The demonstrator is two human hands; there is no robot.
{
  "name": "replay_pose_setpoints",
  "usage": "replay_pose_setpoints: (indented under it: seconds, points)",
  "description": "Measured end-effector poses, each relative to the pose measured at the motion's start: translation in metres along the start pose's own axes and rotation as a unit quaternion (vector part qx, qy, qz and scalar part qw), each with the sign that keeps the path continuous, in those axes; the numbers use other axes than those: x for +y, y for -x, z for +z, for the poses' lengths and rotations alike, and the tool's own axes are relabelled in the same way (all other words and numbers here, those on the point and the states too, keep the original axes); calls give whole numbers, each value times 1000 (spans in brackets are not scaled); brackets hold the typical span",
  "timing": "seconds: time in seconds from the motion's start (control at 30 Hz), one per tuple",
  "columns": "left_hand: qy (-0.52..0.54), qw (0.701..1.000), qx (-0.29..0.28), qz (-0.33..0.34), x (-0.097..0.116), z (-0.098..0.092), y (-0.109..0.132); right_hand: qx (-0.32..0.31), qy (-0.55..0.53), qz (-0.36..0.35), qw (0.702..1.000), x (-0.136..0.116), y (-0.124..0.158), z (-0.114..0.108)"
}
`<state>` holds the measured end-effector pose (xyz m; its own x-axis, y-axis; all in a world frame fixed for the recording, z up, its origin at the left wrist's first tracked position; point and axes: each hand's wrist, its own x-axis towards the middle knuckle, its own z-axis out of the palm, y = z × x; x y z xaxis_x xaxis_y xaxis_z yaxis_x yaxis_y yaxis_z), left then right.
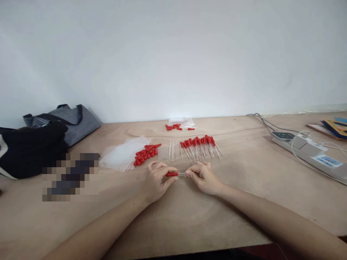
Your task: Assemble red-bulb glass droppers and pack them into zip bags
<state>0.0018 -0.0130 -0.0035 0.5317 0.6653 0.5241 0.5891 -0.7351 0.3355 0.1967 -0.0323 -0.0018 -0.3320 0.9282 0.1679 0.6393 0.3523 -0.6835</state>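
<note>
Bulb (171,174) and tube (181,174) are held in one line, low above the near part of the table (173,224). The left hand (158,177) pinches the red bulb between thumb and fingers, and the right hand (202,177) pinches the clear tube close to the bulb's mouth. The two parts appear to meet, but how deep the tube sits inside, I cannot tell.

For joining them well, I would keep both parts straight on one axis, because a slanted push could fold the soft rim or strain the thin tube. The right grip should stay near the joint, so that the tube has little free length to bend. A small twist together with steady pressure is probably better than a sudden force. The left fingers should hold the bulb without squashing it flat.

Just beyond the hands, loose bulbs (145,155) lie at the left, bare tubes (168,151) in the middle, and capped droppers (199,144) at the right, so the elbows and wrists should not sweep forward.
</note>
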Motion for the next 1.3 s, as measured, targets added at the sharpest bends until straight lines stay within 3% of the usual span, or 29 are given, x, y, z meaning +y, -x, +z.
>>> replay_pose_setpoints:
  seconds: [0.13,0.27,0.47,0.57,0.67,0.83,0.97,1.17,1.3]
  points:
    - [-10,1000,16,-2,0,-3,0,3,22,-30,999,2,1,-3]
    - [3,1000,15,-6,1,-3,0,28,106,-125,986,4,3,-8]
    - [48,993,-43,-98,0,-2,0,63,228,-188,953,5,5,-5]
    - [25,989,-4,-144,-5,-6,-2,79,231,-129,961,3,-4,-4]
    - [-58,985,45,-157,-15,-11,-3,115,218,4,969,1,-24,-7]
    - [-206,964,91,-140,-39,-19,-6,111,260,149,948,2,-65,-5]
    - [-264,943,98,-175,-56,-26,-6,97,289,175,936,6,-80,0]
    - [-282,934,62,-208,-65,-32,-6,72,303,184,932,10,-82,2]
    - [-293,932,54,-208,-68,-31,-6,97,307,161,933,8,-81,2]
